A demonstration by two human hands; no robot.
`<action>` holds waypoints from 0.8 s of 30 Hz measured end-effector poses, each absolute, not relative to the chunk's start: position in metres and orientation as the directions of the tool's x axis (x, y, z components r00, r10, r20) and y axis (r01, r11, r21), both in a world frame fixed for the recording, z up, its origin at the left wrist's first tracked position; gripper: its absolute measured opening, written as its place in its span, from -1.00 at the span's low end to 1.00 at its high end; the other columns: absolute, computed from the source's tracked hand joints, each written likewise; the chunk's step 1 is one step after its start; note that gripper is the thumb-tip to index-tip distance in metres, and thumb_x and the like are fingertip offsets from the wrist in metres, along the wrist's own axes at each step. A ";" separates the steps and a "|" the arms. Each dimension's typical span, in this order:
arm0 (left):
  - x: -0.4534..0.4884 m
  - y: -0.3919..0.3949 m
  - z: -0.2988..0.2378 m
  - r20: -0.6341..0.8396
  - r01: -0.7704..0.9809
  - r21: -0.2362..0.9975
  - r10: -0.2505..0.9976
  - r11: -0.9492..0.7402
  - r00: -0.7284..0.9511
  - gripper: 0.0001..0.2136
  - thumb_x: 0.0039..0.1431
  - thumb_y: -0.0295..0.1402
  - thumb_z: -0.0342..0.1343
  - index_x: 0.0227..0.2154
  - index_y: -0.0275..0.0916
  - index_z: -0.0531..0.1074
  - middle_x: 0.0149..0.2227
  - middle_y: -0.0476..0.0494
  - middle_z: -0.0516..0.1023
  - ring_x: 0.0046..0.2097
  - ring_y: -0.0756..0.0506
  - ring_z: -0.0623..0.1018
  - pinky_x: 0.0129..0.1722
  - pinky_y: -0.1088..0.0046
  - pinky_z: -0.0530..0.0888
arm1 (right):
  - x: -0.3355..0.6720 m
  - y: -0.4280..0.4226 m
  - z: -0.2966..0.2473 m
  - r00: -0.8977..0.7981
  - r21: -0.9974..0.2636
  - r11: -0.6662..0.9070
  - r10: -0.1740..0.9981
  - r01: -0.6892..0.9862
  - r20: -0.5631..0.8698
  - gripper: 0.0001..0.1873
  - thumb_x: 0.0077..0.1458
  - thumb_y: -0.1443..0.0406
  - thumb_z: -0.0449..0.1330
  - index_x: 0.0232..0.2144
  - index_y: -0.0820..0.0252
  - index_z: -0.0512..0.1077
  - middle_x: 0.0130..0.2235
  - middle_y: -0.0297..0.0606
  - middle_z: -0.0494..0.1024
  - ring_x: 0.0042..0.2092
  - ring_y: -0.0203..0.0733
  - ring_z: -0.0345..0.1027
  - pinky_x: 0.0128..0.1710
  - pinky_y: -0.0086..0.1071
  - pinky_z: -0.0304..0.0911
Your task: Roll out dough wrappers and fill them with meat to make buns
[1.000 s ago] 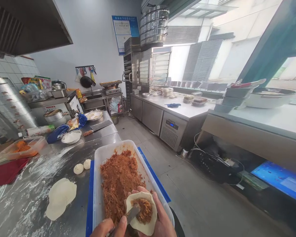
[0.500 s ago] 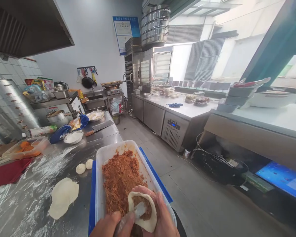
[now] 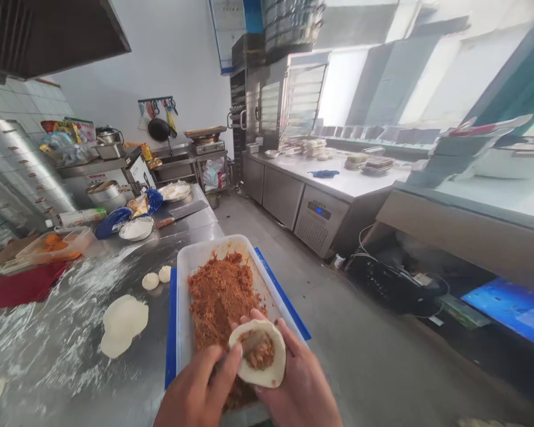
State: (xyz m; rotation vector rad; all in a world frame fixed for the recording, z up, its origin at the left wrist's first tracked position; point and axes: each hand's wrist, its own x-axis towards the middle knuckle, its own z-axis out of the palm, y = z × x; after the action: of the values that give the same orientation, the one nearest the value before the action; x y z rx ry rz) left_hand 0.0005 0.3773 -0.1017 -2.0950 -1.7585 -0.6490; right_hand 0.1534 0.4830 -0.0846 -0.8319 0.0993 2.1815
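Observation:
My right hand (image 3: 300, 388) cups a round dough wrapper (image 3: 260, 363) with a lump of brown filling in its middle. My left hand (image 3: 196, 391) grips a small flat paddle (image 3: 248, 344) and presses its tip into that filling. Both hands hover over the near end of a clear plastic tub (image 3: 191, 261) heaped with shredded reddish-brown filling (image 3: 220, 293). The tub sits on a blue tray (image 3: 171, 320) at the edge of the floured steel table (image 3: 62, 344).
Flat dough rounds (image 3: 122, 320) and two small dough balls (image 3: 156, 277) lie left of the tub. Further back are a flour bowl (image 3: 136, 228), a cleaver (image 3: 182, 212), an orange food box (image 3: 56, 244) and a red cloth (image 3: 20, 284). An open floor aisle (image 3: 320, 320) runs right, by steel counters.
My view has tipped down and closer, so both hands show more fully. The paddle has turned in over the filling, and my left thumb now rests on the wrapper's edge.

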 end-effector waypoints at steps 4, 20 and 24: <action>-0.017 0.380 -0.083 0.471 0.976 0.133 0.878 -0.170 0.089 -0.57 0.32 -0.59 -0.15 0.17 -0.23 0.34 -0.07 -0.16 0.66 -0.07 -0.05 0.69 -0.11 0.51 0.61 | 0.173 0.502 -0.070 -0.321 -0.428 -0.608 0.755 -0.668 -0.572 -0.58 0.03 0.25 0.39 -0.03 0.27 0.62 -0.10 -0.11 0.72 -0.07 0.03 0.59 -0.01 -0.20 0.48; -0.009 0.436 -0.111 -0.335 0.920 0.201 0.858 -0.337 0.388 -0.78 0.16 -0.49 0.06 -0.19 -0.10 0.49 -0.25 -0.02 0.60 -0.33 -0.21 0.65 -0.43 0.28 0.51 | 0.199 0.522 -0.096 -0.146 -0.457 -0.607 0.691 -0.650 -0.708 -0.62 0.25 0.17 0.15 -0.04 0.23 0.63 -0.04 -0.02 0.72 0.08 0.03 0.59 -0.05 -0.24 0.60; -0.014 0.442 -0.105 -0.394 0.906 0.289 0.824 -0.310 0.408 -0.80 0.22 -0.45 0.04 -0.21 -0.05 0.51 -0.26 0.04 0.62 -0.32 -0.16 0.66 -0.45 0.31 0.43 | 0.201 0.519 -0.105 -0.229 -0.401 -0.615 0.696 -0.679 -0.681 -0.63 0.23 0.13 0.21 -0.04 0.17 0.64 -0.03 -0.08 0.72 0.09 0.05 0.58 0.02 -0.18 0.58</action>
State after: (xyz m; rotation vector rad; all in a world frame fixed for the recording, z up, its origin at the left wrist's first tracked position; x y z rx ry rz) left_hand -0.0140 0.4418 -0.1054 -2.9994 -2.0029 0.3216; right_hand 0.2011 0.5187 -0.1049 -1.0927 -0.0243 1.9478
